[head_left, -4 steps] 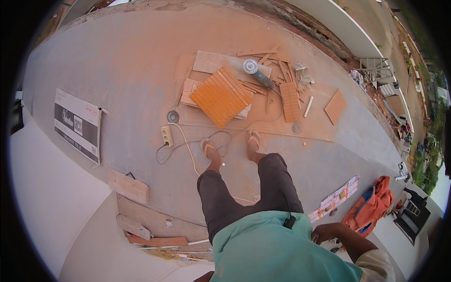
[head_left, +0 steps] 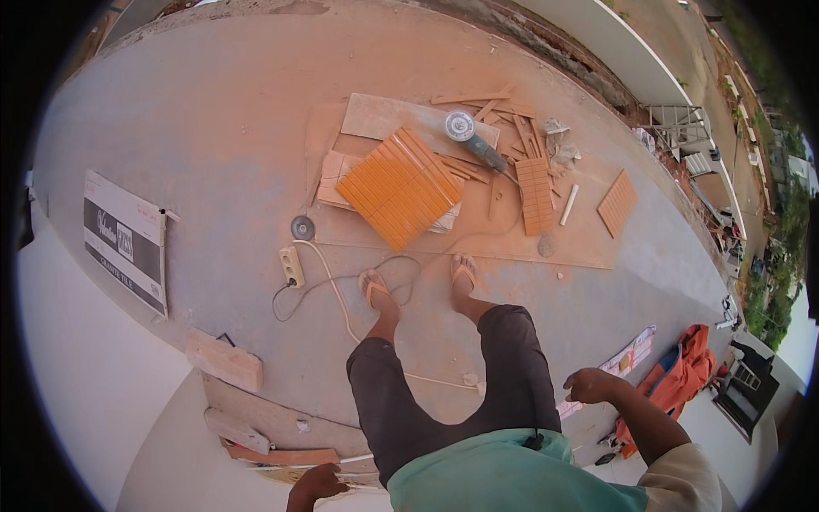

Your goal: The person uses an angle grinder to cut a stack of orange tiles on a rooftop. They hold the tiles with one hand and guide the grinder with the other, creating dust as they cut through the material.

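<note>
My left hand (head_left: 320, 482) hangs low at the left of my body, fingers loosely apart and nothing visible in it. Out to the right of my shorts is my right hand (head_left: 589, 386), its fingers loosely bent; nothing shows in it either. Both hands are clear of the work things. In front of my feet an orange grooved tile (head_left: 401, 188) lies on a stack of boards. Beside it an angle grinder (head_left: 478, 143) rests with its disc facing up. A narrower grooved tile (head_left: 535, 196) and another tile piece (head_left: 617, 203) lie farther right.
Cut strips (head_left: 503, 115) are scattered behind the grinder. A power strip (head_left: 292, 266), a loose disc (head_left: 302, 228) and cables lie by my left foot. A tile carton (head_left: 126, 243) stands at left; orange cloth (head_left: 687, 367) lies at right. Orange dust covers the floor.
My right hand has swung forward, away from my waist. My left hand has come up into view at the lower edge. The view has shifted slightly.
</note>
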Available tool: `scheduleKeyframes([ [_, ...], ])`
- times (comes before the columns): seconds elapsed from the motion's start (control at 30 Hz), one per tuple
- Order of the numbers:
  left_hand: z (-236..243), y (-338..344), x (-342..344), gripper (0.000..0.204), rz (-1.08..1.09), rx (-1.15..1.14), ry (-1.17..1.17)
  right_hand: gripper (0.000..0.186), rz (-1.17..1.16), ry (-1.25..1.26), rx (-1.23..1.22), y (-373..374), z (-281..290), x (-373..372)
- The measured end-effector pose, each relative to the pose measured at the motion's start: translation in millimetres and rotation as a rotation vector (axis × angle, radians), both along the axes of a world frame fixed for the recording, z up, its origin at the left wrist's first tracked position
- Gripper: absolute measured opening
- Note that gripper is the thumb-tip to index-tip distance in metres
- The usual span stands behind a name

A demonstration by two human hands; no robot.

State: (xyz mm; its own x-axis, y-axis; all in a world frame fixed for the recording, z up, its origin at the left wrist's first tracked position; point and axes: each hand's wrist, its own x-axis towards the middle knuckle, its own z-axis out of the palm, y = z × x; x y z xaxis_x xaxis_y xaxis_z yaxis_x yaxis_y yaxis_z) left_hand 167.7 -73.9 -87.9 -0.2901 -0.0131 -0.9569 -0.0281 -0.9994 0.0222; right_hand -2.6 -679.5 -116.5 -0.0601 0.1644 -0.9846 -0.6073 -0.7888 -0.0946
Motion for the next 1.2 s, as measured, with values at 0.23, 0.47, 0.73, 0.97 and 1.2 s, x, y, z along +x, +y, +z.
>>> scheduleKeyframes([
  [0.23, -316, -140, 171, 0.046, 0.567, -0.36, -0.904, 0.041, -0.591, -0.689, -0.424, -30, -305, 164],
  [0.47, -546, -291, 148, 0.04, 1.594, -0.176, -1.102, 0.056, -0.244, -1.165, -0.882, -94, -513, 249],
  [0.73, -603, -312, 163, 0.042, 1.744, -0.318, -1.331, 0.079, -0.101, -1.34, -0.819, -131, -561, 316],
  [0.97, -609, -325, 165, 0.036, 2.054, -0.349, -1.323, 0.098, -0.071, -1.425, -0.819, -133, -576, 305],
  [1.2, -593, -322, 175, 0.037, 2.057, -0.318, -1.305, 0.097, -0.145, -1.247, -0.793, -141, -573, 312],
])
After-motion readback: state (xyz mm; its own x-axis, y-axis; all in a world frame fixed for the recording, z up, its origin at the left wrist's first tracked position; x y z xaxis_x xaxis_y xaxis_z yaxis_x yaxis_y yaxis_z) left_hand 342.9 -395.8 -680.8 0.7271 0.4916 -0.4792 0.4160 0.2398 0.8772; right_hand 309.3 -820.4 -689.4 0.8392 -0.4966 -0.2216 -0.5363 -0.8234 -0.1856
